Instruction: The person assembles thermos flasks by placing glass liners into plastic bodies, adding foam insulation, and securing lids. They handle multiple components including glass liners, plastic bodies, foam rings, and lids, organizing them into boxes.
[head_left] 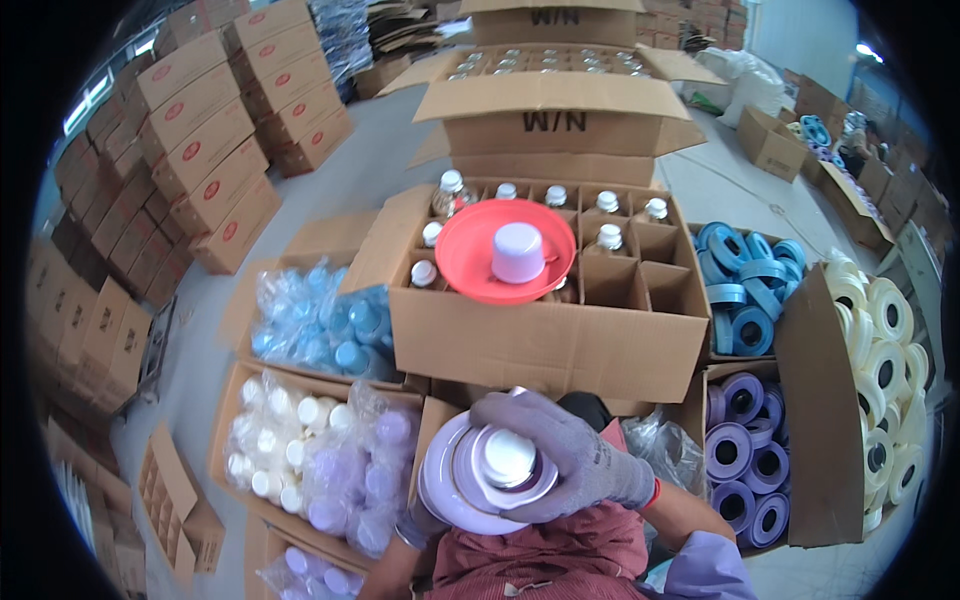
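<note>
We're handling the purple flask point(443, 480) at its top, so probably a fitting step. Our right hand point(575, 450) is clamping around its upper part beside the silver top point(508, 459); our left hand point(420, 518) is showing low at its side, fingers hidden, grip can't tell. The flask is sitting between our shirt point(520, 560) and the carton point(540, 340). Next move is likely calling for steady support below while the right hand is pressing or turning.

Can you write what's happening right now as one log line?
right hand: gripping lilac container | left hand: beside it, partly hidden | red dish: over divided box, bearing lilac cup
</note>
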